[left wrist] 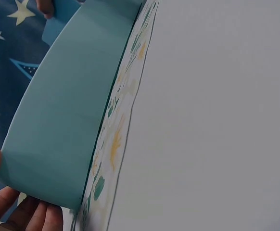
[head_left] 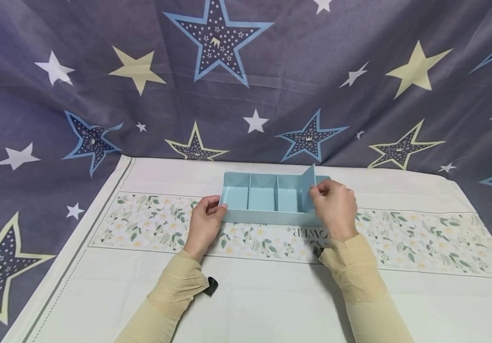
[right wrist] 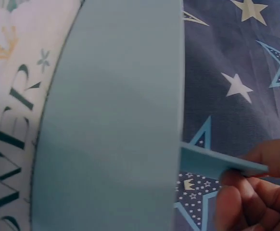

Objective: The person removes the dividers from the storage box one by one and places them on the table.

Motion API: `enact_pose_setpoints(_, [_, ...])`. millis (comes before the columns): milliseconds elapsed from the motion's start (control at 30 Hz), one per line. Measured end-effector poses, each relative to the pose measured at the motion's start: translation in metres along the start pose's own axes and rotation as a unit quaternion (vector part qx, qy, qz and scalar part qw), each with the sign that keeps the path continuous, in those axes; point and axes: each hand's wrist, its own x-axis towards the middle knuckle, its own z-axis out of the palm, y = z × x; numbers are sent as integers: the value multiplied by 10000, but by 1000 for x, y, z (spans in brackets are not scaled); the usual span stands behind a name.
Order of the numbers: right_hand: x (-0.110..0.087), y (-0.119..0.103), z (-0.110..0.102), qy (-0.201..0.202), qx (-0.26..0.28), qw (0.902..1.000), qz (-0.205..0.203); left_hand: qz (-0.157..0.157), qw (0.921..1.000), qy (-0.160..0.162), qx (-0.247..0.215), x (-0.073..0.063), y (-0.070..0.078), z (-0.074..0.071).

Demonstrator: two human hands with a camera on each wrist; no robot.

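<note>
A long pale-blue organizer box (head_left: pixel 267 217) sits on the table, split by thin upright walls into a row of compartments. At its left end my left hand (head_left: pixel 205 220) grips the corner, thumb on the front side and fingers under or behind the end wall, as the left wrist view also shows with the box (left wrist: pixel 63 110). My right hand (head_left: pixel 336 205) pinches a flat blue divider panel (head_left: pixel 309 186) between thumb and fingers near the box's right end. The divider (right wrist: pixel 217 161) stands tilted, its upper part above the rim and its lower part inside the box.
A white tablecloth (head_left: pixel 254 295) with a floral printed band (head_left: pixel 426 238) covers the table. Behind the table's far edge hangs a dark curtain (head_left: pixel 306 85) with stars. Black straps (head_left: pixel 212 286) show at the wrists, over beige sleeves (head_left: pixel 169 290).
</note>
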Motion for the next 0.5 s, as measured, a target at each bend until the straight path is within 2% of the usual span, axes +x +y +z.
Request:
enact_pose_setpoints(200, [1,-4,-9,-424,3,9989,200,-17,10000,-20,-34,0,0,0])
enact_pose_setpoints(500, [1,-7,-10,-337,388,9982,315,-14,10000,7,29,1,-1,0])
